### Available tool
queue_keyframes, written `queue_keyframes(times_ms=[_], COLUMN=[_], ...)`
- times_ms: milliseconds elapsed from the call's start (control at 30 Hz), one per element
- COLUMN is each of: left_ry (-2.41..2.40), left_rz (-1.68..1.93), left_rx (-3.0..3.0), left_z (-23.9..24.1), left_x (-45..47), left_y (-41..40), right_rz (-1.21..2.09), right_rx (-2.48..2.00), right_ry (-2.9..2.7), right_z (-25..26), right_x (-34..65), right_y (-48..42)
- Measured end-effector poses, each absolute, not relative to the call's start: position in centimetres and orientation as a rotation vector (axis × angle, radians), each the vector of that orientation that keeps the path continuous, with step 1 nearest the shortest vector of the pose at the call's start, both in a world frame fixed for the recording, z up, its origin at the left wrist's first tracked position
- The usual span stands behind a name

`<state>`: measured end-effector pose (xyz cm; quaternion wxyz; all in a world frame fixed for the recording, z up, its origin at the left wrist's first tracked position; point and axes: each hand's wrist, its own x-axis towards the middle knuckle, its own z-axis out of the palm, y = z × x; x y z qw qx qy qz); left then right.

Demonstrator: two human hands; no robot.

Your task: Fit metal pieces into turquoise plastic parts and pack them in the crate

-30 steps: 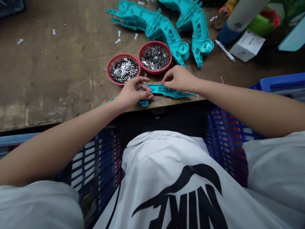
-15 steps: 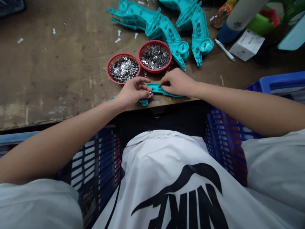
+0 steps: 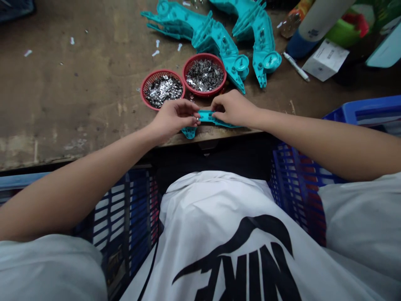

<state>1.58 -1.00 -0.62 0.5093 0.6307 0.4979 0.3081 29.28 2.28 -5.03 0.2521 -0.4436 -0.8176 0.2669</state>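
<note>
A teal plastic part [image 3: 205, 116] lies at the near edge of the worn wooden table [image 3: 78, 92]. My left hand [image 3: 173, 118] pinches a small shiny metal piece against the part's left end. My right hand [image 3: 233, 108] is closed on the part's middle, fingers pressed on its top. Behind my hands stand two small red baskets [image 3: 147, 81] [image 3: 188, 67], both filled with small metal pieces.
Stacks of teal plastic shells [image 3: 216, 37] lie at the back of the table. A white pen [image 3: 296, 66], a small white box [image 3: 326, 59] and bottles sit at the back right. Blue plastic crates [image 3: 354, 113] [image 3: 131, 209] flank my lap.
My right hand slid left along the teal part towards my left hand. My left hand rose slightly, keeping its pinch at the part's end.
</note>
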Motion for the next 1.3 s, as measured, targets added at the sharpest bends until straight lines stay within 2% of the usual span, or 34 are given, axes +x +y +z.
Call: queue_keyframes(times_ms=[167,300,433,767,1000,1300], left_ry=[1.563,1.791,1.778,1.942,1.925,1.687], left_rz=[0.744,0.301,0.067,-0.063,-0.049,0.369], left_rx=[2.133,2.396,2.446,2.383,2.428,2.669], left_z=[2.9,3.7,3.7,4.5,4.2,-0.5], left_x=[-3.8,-6.0,-4.9,-3.7,-4.1,-8.5], left_y=[3.0,4.4,3.5,2.4,2.5,6.3], right_rz=[0.707,0.643,0.559,0.391,0.372,0.369], right_rx=[-1.192,-1.155,-1.168,-1.195,-1.135,-1.05], right_ry=[-2.266,-2.403,-2.469,-2.751,-2.753,-2.75], right_z=[-4.9,-4.3,-3.8,-1.5,-1.7,-2.3], right_x=[29.6,29.7,29.5,29.2,29.2,29.3], right_y=[2.2,1.6,1.0,-0.6,-0.8,-0.5])
